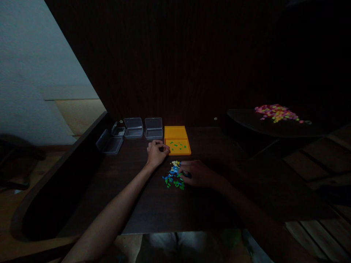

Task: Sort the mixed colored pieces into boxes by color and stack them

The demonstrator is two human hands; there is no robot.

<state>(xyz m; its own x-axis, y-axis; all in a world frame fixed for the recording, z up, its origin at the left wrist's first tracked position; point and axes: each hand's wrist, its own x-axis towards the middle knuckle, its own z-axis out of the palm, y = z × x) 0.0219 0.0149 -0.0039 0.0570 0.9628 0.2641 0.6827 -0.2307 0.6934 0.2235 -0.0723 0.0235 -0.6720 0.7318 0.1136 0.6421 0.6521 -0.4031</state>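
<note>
My left hand (157, 152) is at the left front corner of a yellow-orange plastic box (188, 152), thumb and forefinger pinched together by its wall. Whatever may be between those fingertips is too small to make out. The box's lid (175, 131) stands raised at the back, and several small green pieces (180, 148) lie scattered inside. My right hand (197, 173) reaches from the right over a loose heap of small toy-brick-like pieces (170, 179) in green, blue, white and yellow. Its fingers are apart at the heap's right edge, covering part of it.
Clear plastic boxes with raised lids (133, 133) (154, 134) (112, 145) stand at the back left of the dark table (164, 215). A smaller clear case (119, 131) is among them. Colourful small pieces (278, 112) lie on a shelf at right. A tall dark panel (175, 65) rises behind.
</note>
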